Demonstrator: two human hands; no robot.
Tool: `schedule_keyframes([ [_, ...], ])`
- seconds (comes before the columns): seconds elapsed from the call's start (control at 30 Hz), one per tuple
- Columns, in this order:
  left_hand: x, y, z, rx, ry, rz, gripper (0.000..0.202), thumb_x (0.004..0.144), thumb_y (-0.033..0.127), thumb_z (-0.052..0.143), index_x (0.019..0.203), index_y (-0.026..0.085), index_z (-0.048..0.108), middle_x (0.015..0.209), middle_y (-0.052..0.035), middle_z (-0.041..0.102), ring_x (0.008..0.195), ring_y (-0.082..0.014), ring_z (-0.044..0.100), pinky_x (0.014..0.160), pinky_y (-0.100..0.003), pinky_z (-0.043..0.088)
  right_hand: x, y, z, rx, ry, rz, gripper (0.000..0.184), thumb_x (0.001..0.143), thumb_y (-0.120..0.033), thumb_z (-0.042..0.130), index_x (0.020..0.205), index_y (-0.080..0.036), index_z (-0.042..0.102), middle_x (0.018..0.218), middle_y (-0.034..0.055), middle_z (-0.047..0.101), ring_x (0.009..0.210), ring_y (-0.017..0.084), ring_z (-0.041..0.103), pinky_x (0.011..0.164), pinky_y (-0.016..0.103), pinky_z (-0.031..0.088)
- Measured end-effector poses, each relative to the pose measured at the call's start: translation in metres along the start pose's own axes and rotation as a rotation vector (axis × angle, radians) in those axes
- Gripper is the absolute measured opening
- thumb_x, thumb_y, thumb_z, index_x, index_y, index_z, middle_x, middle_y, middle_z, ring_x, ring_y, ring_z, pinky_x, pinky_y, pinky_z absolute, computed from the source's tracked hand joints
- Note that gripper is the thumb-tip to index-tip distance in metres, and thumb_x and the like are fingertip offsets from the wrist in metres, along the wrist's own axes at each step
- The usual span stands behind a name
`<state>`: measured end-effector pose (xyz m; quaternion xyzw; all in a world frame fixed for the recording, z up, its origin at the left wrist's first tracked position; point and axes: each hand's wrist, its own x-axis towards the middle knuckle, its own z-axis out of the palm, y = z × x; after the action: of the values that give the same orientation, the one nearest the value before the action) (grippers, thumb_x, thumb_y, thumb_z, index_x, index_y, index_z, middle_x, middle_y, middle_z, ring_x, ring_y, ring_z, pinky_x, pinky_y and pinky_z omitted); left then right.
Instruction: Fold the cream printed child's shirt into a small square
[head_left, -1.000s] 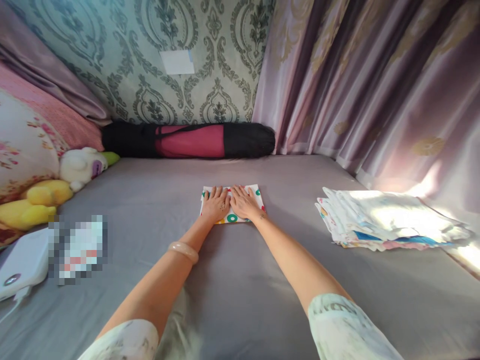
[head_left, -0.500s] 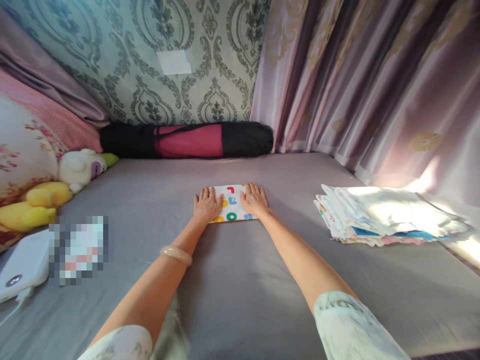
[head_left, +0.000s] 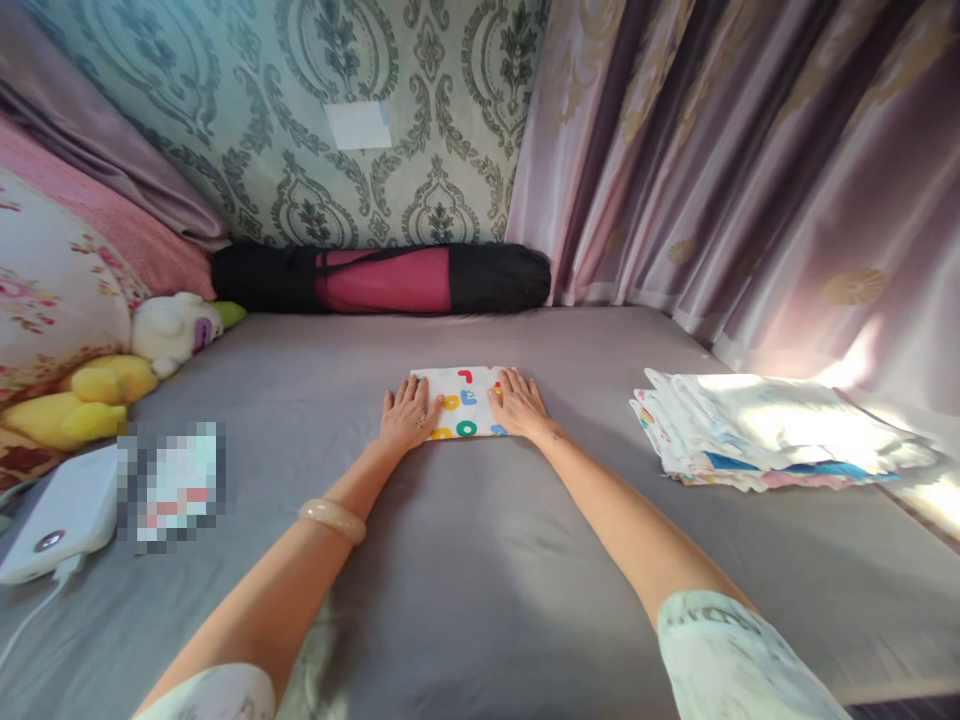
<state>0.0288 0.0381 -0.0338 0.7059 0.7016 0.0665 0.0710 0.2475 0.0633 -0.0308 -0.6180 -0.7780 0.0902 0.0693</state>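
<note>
A folded white cloth (head_left: 466, 400) with colourful letter-like prints lies flat on the grey bed sheet (head_left: 450, 560), in the middle of the head view. My left hand (head_left: 409, 412) rests palm down over its left end, fingers stretched out. Over the right end lies my right hand (head_left: 520, 403), also flat with its fingers spread. The cloth's two ends are partly hidden beneath the hands. Neither hand is gripping it. A pale bangle (head_left: 332, 521) circles my left forearm.
A stack of folded cloths (head_left: 765, 425) lies to the right. At the left are a white power bank (head_left: 64, 515) with a cable, a blurred-out item (head_left: 180, 485), and plush toys (head_left: 169, 335). A black and red rolled bag (head_left: 382, 280) lies along the wall.
Both hands have slid slightly apart, outward toward the cloth's ends, and more of its printed middle shows. The view has shifted a little to the left.
</note>
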Motion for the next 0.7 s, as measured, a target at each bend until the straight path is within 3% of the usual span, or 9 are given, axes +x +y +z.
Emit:
schedule_keyframes([
  [0.2, -0.001, -0.005, 0.005, -0.110, 0.082, 0.006, 0.064, 0.098, 0.048, 0.023, 0.150, 0.011, 0.032, 0.158, -0.0134, 0.027, 0.146, -0.0286, 0.024, 0.119, -0.051, 0.017, 0.002, 0.001, 0.000, -0.021, -0.030, 0.010, 0.065, 0.100, -0.045, 0.019, 0.154, -0.007, 0.023, 0.161, 0.0129, 0.019, 0.149, 0.025, 0.012, 0.119, 0.047, 0.011],
  [0.43, 0.001, -0.015, 0.011, -0.261, 0.324, -0.028, 0.044, 0.097, 0.035, 0.035, 0.130, 0.018, 0.057, 0.141, -0.0082, 0.054, 0.140, -0.0269, 0.038, 0.115, -0.044, 0.030, 0.012, -0.021, -0.007, -0.028, 0.041, -0.045, 0.063, 0.101, -0.043, 0.015, 0.153, -0.008, 0.027, 0.161, 0.0134, 0.020, 0.149, 0.025, 0.014, 0.119, 0.051, 0.006],
  [0.7, 0.001, -0.019, 0.014, -0.254, 0.302, -0.028, 0.041, 0.092, 0.024, 0.043, 0.130, 0.018, 0.058, 0.140, -0.0099, 0.055, 0.135, -0.0283, 0.045, 0.114, -0.046, 0.032, 0.019, -0.028, 0.007, -0.026, -0.006, -0.045, 0.061, 0.101, -0.045, 0.016, 0.153, -0.015, 0.029, 0.161, 0.0082, 0.021, 0.149, 0.025, 0.012, 0.119, 0.052, 0.008],
])
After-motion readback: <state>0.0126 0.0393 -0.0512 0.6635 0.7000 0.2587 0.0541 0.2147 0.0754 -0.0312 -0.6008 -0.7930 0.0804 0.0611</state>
